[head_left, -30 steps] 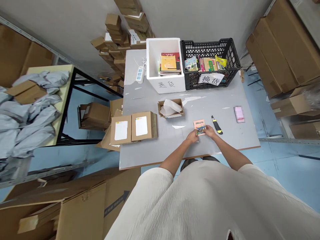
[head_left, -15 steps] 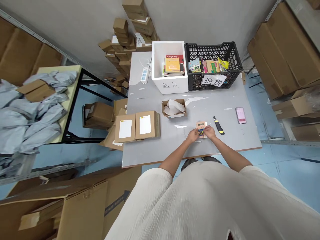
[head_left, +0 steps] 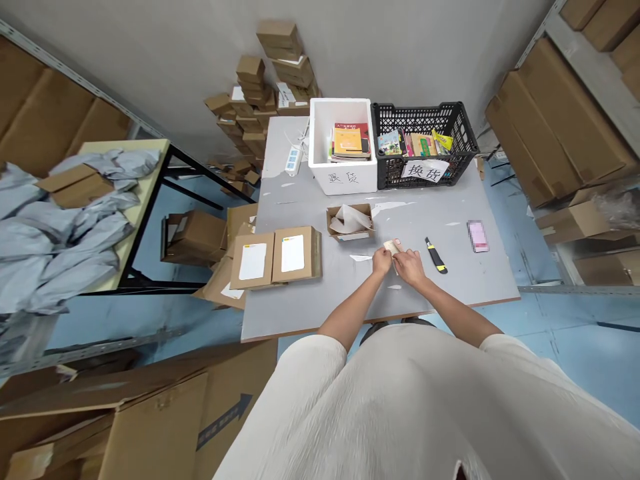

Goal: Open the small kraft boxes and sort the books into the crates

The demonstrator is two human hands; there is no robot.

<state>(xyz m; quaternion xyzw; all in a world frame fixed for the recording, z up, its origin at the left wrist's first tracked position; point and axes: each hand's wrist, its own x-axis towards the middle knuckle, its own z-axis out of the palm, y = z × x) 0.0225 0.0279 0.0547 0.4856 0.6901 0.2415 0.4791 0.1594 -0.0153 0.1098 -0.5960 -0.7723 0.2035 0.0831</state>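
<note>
A small book (head_left: 391, 247), its pale side showing, is held between my two hands over the grey table (head_left: 345, 293). My left hand (head_left: 381, 261) has its fingers closed on the left edge. My right hand (head_left: 409, 266) grips the other side, covering much of the book. To the right of my right hand lies a black and yellow utility knife (head_left: 437, 256). Beyond my hands, to the left, stands a small open carton (head_left: 351, 235) with white paper packing (head_left: 351, 218) in it.
Two labelled cardboard boxes (head_left: 275, 259) sit at the table's left. At the back are a white foam box (head_left: 345, 180) and a black crate (head_left: 453, 175), both holding books. A phone (head_left: 478, 237) lies at the right, a power strip (head_left: 293, 161) at the back left.
The book has been turned: its colourful cover faced up before, and a pale side shows now. My right hand has moved further over it. The view has shifted slightly.
</note>
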